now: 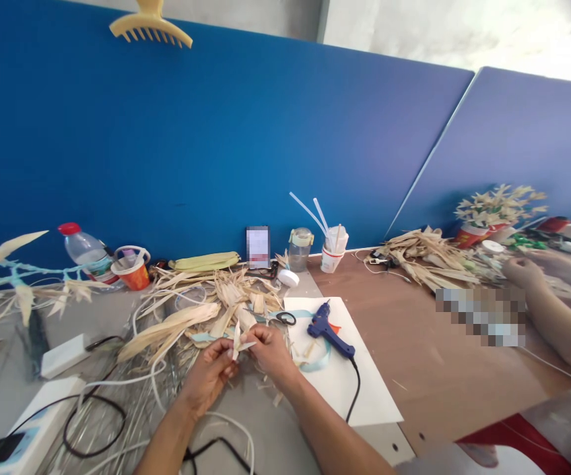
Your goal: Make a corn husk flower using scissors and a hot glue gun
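Observation:
Both hands meet over the near middle of the table at a small pale corn husk flower (237, 340) with pointed petals. My left hand (209, 375) is closed, pinching the flower low on its left side. On the other side, the fingers of my right hand (268, 351) are closed on one of its petals. Just behind lies a heap of dry corn husks (233, 290), with dark-handled scissors (285, 318) at its right edge. A blue glue gun (327, 330) rests on a white sheet (359, 389) to the right of my hands.
A white power strip (47, 422) and loose cables lie at the left. Along the blue partition (216, 145) stand a plastic bottle (84, 251), an orange cup (133, 274), a phone (258, 247), a jar (300, 249) and a paper cup (332, 259). A co-worker's hands (527, 270) are at the right.

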Available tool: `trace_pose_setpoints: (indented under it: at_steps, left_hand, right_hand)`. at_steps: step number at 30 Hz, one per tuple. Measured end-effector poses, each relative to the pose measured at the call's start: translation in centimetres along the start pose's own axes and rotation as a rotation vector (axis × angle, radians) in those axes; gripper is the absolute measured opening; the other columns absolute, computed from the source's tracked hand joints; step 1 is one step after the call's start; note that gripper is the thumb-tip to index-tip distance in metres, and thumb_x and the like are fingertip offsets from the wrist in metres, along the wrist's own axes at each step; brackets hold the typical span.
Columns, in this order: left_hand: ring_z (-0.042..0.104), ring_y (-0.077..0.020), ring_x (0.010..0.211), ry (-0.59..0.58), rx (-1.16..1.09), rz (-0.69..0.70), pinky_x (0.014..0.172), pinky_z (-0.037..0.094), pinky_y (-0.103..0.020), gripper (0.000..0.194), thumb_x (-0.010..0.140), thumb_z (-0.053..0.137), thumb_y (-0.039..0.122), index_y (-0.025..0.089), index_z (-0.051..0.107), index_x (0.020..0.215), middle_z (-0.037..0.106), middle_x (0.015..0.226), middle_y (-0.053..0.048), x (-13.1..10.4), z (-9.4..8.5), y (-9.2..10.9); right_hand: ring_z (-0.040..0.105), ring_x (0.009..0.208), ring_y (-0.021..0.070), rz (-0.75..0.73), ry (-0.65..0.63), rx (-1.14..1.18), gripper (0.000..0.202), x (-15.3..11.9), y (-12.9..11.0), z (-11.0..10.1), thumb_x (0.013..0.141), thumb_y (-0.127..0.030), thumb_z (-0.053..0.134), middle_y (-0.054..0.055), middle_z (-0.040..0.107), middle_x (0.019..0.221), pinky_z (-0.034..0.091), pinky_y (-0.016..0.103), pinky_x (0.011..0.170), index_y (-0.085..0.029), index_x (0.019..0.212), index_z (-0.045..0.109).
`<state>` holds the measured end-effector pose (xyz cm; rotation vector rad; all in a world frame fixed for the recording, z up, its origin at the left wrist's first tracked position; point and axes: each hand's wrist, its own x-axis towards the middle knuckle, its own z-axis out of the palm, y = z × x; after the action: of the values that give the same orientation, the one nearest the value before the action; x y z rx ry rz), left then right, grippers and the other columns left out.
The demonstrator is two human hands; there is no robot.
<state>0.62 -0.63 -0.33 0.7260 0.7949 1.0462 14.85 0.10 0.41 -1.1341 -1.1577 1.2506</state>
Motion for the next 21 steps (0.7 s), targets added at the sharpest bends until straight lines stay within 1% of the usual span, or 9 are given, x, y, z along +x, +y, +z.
trace_pose_setpoints:
  at_steps: [3, 7, 11, 14, 18, 21]
  left_hand:
    - [0.036, -0.0037, 0.045, 0.013, 0.007, 0.0, 0.048, 0.031, -0.019, 0.033, 0.054, 0.087, 0.033, 0.013, 0.064, 0.067, 0.052, 0.054, 0.003, -0.03, 0.08, 0.1]
    - [0.037, -0.0038, 0.047, 0.024, 0.027, 0.009, 0.048, 0.031, -0.019, 0.034, 0.053, 0.087, 0.034, 0.013, 0.065, 0.069, 0.053, 0.057, 0.003, -0.01, 0.02, 0.06]
    - [0.037, -0.0037, 0.047, 0.017, 0.043, 0.008, 0.048, 0.031, -0.018, 0.033, 0.054, 0.087, 0.034, 0.013, 0.066, 0.07, 0.054, 0.058, 0.003, 0.1, -0.2, -0.11]
    - [0.037, -0.0037, 0.048, 0.001, 0.053, 0.012, 0.048, 0.032, -0.019, 0.032, 0.055, 0.086, 0.034, 0.013, 0.067, 0.07, 0.054, 0.059, 0.003, 0.18, -0.37, -0.21]
    - [0.037, -0.004, 0.047, -0.006, 0.058, 0.014, 0.048, 0.031, -0.019, 0.032, 0.056, 0.085, 0.036, 0.014, 0.066, 0.07, 0.052, 0.057, 0.004, 0.25, -0.51, -0.29]
    - [0.038, -0.0042, 0.048, -0.009, 0.074, 0.021, 0.049, 0.031, -0.019, 0.033, 0.056, 0.085, 0.037, 0.014, 0.067, 0.071, 0.053, 0.059, 0.003, 0.3, -0.61, -0.31]
  right_hand:
    - [0.035, 0.047, 0.0092, 0.023, -0.001, 0.014, 0.027, 0.06, 0.11, 0.09, 0.07, -0.033, 0.06, -0.005, 0.042, 0.045, 0.026, 0.023, 0.049, -0.019, 0.049, 0.052]
    - [0.032, 0.045, 0.0076, 0.076, -0.012, 0.063, 0.031, -0.04, -0.31, 0.14, 0.067, -0.039, 0.063, -0.006, 0.041, 0.043, 0.024, 0.023, 0.048, -0.018, 0.048, 0.05]
    - [0.031, 0.044, 0.0068, 0.099, -0.036, 0.105, 0.034, -0.18, -0.7, 0.15, 0.066, -0.042, 0.065, -0.006, 0.041, 0.042, 0.022, 0.023, 0.048, -0.017, 0.047, 0.05]
    - [0.03, 0.043, 0.0062, 0.115, -0.043, 0.145, 0.035, -0.17, -0.45, 0.18, 0.065, -0.043, 0.067, -0.006, 0.042, 0.042, 0.021, 0.023, 0.048, -0.017, 0.048, 0.052]
    - [0.031, 0.042, 0.006, 0.139, -0.047, 0.209, 0.033, -0.1, 0.1, 0.19, 0.065, -0.043, 0.068, -0.006, 0.044, 0.042, 0.02, 0.023, 0.048, -0.017, 0.05, 0.055]
    - [0.029, 0.04, 0.0055, 0.156, -0.049, 0.231, 0.032, -0.13, 0.15, 0.17, 0.066, -0.041, 0.067, -0.006, 0.044, 0.041, 0.018, 0.023, 0.046, -0.017, 0.049, 0.054]
